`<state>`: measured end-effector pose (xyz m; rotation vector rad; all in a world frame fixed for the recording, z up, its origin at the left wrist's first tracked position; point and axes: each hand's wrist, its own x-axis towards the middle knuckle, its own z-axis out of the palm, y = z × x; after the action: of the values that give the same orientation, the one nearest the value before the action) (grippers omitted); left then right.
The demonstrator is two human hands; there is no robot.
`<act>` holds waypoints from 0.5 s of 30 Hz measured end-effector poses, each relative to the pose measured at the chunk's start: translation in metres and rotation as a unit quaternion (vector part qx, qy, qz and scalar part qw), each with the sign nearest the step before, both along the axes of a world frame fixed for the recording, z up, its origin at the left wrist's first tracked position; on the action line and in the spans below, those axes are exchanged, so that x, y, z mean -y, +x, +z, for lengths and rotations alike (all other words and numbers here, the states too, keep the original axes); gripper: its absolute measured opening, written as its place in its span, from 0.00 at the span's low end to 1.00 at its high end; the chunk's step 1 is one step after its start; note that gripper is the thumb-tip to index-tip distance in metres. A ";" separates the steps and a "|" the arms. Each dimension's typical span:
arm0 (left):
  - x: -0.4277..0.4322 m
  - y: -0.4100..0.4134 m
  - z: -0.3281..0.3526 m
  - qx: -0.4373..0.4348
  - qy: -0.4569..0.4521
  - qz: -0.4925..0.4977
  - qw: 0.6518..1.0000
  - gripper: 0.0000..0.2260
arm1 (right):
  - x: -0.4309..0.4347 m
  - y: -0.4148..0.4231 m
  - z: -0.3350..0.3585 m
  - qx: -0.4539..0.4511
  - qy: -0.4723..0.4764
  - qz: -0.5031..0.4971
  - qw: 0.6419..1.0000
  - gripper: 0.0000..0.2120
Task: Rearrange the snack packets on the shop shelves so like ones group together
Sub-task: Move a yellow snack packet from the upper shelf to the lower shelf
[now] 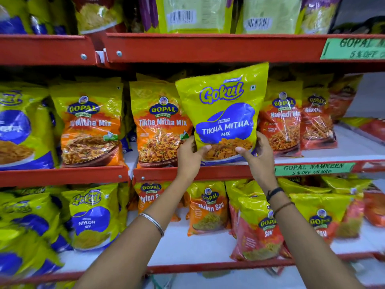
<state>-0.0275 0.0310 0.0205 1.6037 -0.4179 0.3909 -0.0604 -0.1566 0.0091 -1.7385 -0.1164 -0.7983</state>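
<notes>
A yellow-green and blue Gokul Tikha Mitha Mix packet [225, 105] stands upright at the front of the middle shelf [218, 171]. My left hand [190, 157] grips its lower left corner and my right hand [257, 155] its lower right corner. It sits between an orange Gopal Tikha Mitha Mix packet [160, 126] on the left and a red Gopal Nadiyadi Mix packet [281, 124] on the right, partly covering both. Another Gopal Mitha Mix packet [89, 126] stands further left, and a Gokul packet [18, 128] is at the far left of the same shelf.
The lower shelf holds a Gokul Nylon Sev packet [91, 217], orange Gopal Nylon Sev packets [208, 209] and red Gopal Sev packets [260, 228]. Bare white shelf [198, 247] shows between them. The upper shelf [208, 46] carries more packets. Green price labels [312, 168] sit on shelf edges.
</notes>
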 end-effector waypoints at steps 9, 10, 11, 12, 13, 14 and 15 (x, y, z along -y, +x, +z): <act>-0.065 -0.067 -0.007 0.020 -0.024 -0.003 1.000 0.10 | -0.052 -0.049 -0.005 -0.001 -0.002 0.030 1.000 0.31; -0.075 -0.074 -0.017 0.012 -0.017 -0.003 1.000 0.10 | -0.060 -0.054 -0.014 -0.017 -0.003 0.040 0.999 0.30; -0.085 -0.078 -0.028 0.002 -0.011 -0.002 1.000 0.10 | -0.067 -0.059 -0.024 -0.036 0.000 0.048 0.998 0.29; -0.094 -0.082 -0.039 -0.011 -0.006 -0.001 1.000 0.11 | -0.073 -0.063 -0.035 -0.054 0.001 0.052 0.997 0.27; -0.103 -0.086 -0.052 -0.026 0.001 0.003 1.000 0.12 | -0.080 -0.066 -0.048 -0.073 0.000 0.055 0.996 0.26; -0.110 -0.089 -0.063 -0.040 0.008 0.005 0.999 0.14 | -0.085 -0.069 -0.061 -0.093 -0.003 0.058 0.994 0.26; -0.117 -0.093 -0.075 -0.056 0.016 0.003 0.998 0.16 | -0.091 -0.072 -0.074 -0.117 -0.004 0.064 0.991 0.26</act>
<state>-0.1202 0.1478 -0.0542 1.6492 -0.3347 0.2988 -0.1320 -0.0659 -0.0646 -1.7994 -0.0717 -0.4983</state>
